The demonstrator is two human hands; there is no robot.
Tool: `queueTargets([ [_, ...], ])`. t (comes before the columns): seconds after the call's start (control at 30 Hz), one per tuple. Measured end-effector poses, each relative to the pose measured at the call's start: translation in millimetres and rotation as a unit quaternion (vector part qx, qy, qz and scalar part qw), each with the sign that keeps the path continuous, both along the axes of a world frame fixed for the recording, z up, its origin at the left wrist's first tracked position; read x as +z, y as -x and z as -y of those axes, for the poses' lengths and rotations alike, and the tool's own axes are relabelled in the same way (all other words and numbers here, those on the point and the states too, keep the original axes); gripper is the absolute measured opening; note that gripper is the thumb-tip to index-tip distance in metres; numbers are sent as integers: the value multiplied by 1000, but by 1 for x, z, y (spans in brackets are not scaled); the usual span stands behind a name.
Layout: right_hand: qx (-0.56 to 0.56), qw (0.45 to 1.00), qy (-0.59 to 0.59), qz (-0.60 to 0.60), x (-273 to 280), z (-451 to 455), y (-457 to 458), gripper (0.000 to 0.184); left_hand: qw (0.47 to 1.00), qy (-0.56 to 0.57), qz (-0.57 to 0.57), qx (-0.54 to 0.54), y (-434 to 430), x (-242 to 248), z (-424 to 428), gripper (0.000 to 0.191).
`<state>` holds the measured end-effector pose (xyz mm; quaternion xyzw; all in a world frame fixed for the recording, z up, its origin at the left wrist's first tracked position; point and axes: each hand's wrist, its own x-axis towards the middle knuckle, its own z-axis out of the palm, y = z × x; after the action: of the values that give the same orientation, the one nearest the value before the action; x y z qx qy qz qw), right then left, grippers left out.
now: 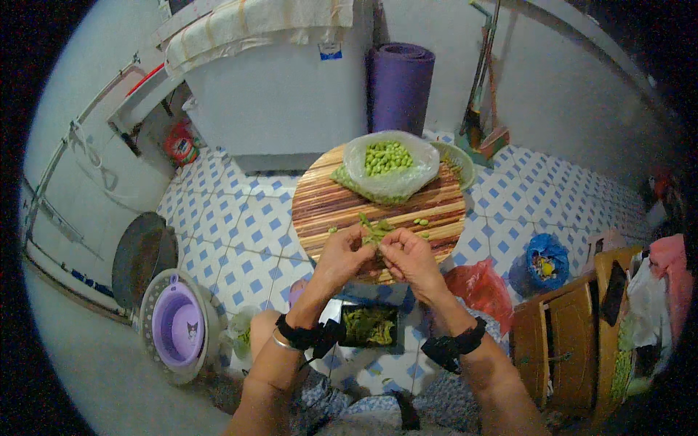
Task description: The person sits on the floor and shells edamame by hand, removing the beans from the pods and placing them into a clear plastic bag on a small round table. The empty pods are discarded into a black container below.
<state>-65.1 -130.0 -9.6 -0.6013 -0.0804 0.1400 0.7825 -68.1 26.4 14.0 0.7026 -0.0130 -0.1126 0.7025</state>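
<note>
My left hand (347, 252) and my right hand (410, 258) meet over the near side of a round striped wooden table (316, 204). Between their fingertips they pinch green bean pods (372, 228); the fingers partly hide them. A few loose shelled beans (421, 222) lie on the tabletop just past my right hand. Farther back sits a clear plastic bag (425, 166), its mouth rolled wide, full of shelled green beans (388, 157). Below my wrists, a dark rectangular container (397, 332) on the floor holds flattened greenish pods or husks (368, 326).
A pale green bowl (464, 163) sits behind the bag. Red plastic bag (480, 283) and blue-lined bin (547, 261) are right, before wooden cabinet doors (572, 316). Purple basin (177, 321) is left. A rolled purple mat (402, 90) stands beside a white appliance (278, 103).
</note>
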Motion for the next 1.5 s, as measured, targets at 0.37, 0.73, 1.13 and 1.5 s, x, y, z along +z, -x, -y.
queueTargets([
  [0.37, 75, 992, 79, 57, 9, 8, -3, 11, 998, 49, -23, -16, 2, 6, -4, 5],
  [0.73, 6, 989, 115, 94, -8, -4, -5, 13, 999, 12, 30, 33, 2, -6, -1, 14],
  [1.13, -40, 991, 55, 116, -3, -8, 0, 11, 994, 70, 23, 76, 0, 2, 5, 7],
  [1.5, -112, 959, 137, 222, -15, -10, -7, 12, 990, -119, 41, 56, -7, -12, 3, 10],
])
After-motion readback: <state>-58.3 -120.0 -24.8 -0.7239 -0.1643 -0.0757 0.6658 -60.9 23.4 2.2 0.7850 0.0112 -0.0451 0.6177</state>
